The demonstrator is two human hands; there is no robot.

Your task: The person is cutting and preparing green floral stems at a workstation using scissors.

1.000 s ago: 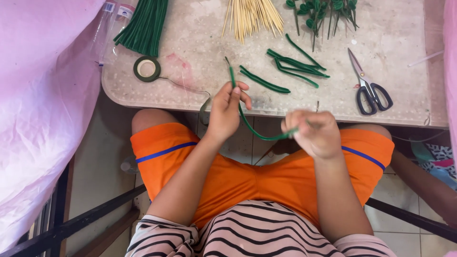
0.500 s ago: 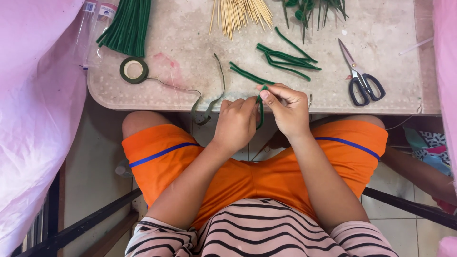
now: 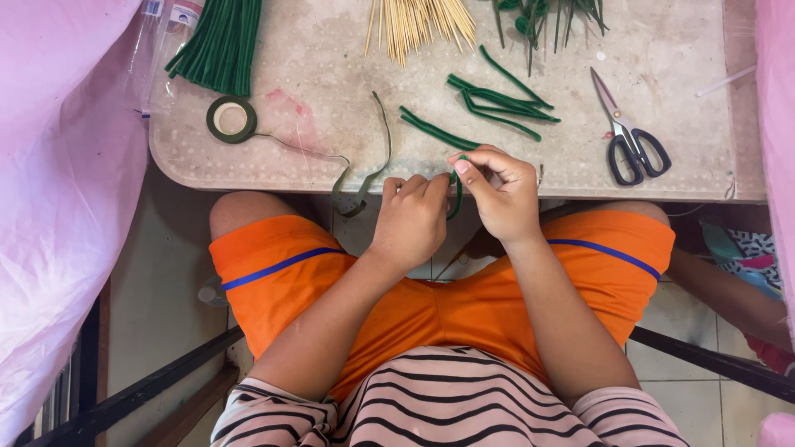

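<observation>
My left hand (image 3: 411, 218) and my right hand (image 3: 498, 193) meet at the near edge of the table (image 3: 331, 157), above my orange shorts. Both pinch a green fuzzy stem (image 3: 456, 192), which shows as a short curved piece between the fingertips; most of it is hidden by the hands. A strip of dark green tape (image 3: 374, 161) trails from the left hand up onto the table. It curls toward a roll of green floral tape (image 3: 231, 119).
On the table lie loose green stems (image 3: 495, 101), a bundle of green stems (image 3: 217, 45) at the far left, wooden skewers (image 3: 418, 22), leafy green sprigs (image 3: 542, 15) and black-handled scissors (image 3: 627, 136). Pink plastic sheeting (image 3: 58, 182) hangs at left.
My hands have come together and risen to the table edge. The long green stem that arced between them now shows only as a short piece at my fingertips.
</observation>
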